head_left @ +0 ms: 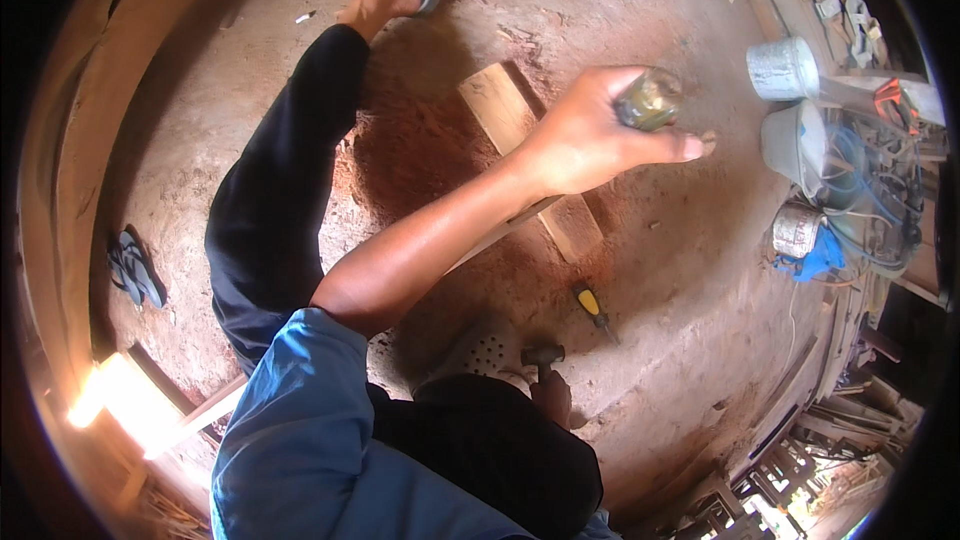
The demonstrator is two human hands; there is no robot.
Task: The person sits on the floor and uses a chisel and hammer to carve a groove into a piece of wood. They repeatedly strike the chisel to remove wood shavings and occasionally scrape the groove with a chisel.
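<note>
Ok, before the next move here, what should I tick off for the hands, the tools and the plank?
1. Left hand gripping the green-handled tool: ok, fist closed round the handle.
2. Tool's tip set on the plank: cannot tell, the tip is hidden.
3. Right hand holding the hammer: ok, the head shows above the fist.
4. Plank lying flat on the dirt floor: ok.
5. Screwdriver off the plank: ok, it lies apart on the dirt.
</note>
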